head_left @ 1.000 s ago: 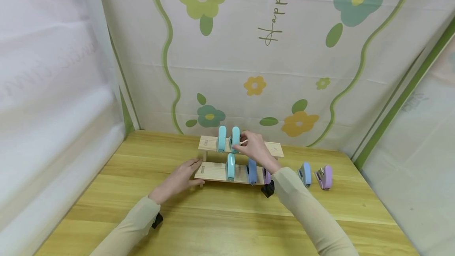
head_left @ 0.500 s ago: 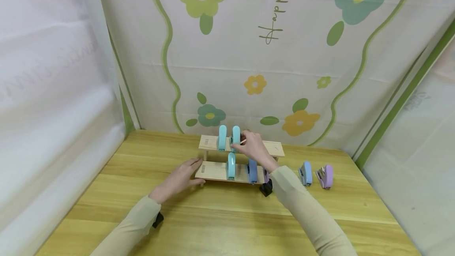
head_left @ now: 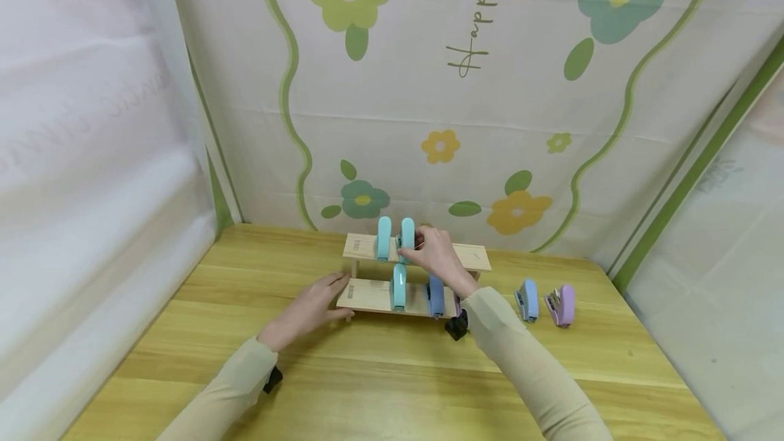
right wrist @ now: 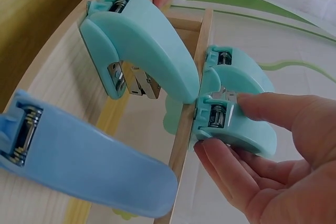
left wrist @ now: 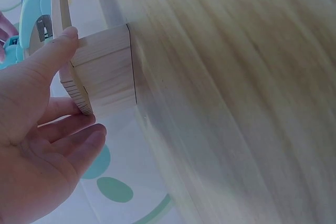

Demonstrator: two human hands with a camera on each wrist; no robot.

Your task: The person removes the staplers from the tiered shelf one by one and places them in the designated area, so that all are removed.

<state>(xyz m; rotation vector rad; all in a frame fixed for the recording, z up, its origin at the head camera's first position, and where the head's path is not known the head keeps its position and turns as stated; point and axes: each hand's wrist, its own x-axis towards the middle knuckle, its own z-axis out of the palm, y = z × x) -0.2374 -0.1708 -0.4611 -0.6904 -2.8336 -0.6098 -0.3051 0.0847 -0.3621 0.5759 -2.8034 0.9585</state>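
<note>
A two-tier wooden rack stands on the table. My left hand grips the left end of its lower tier, thumb on the front edge and fingers behind, as the left wrist view shows. On the upper tier my right hand pinches a teal stapler between thumb and fingers. Just left of it stands another teal stapler. The lower tier bears a teal stapler, a blue stapler and, mostly hidden by the right wrist, a purple stapler.
To the right of the rack, a light blue stapler and a purple stapler stand on the wooden table. A flower-printed cloth hangs right behind the rack, and white cloth closes off both sides.
Almost nothing moves. Both hands keep their holds, and the right wrist shifts slightly left, covering more of the purple stapler on the lower tier.
</note>
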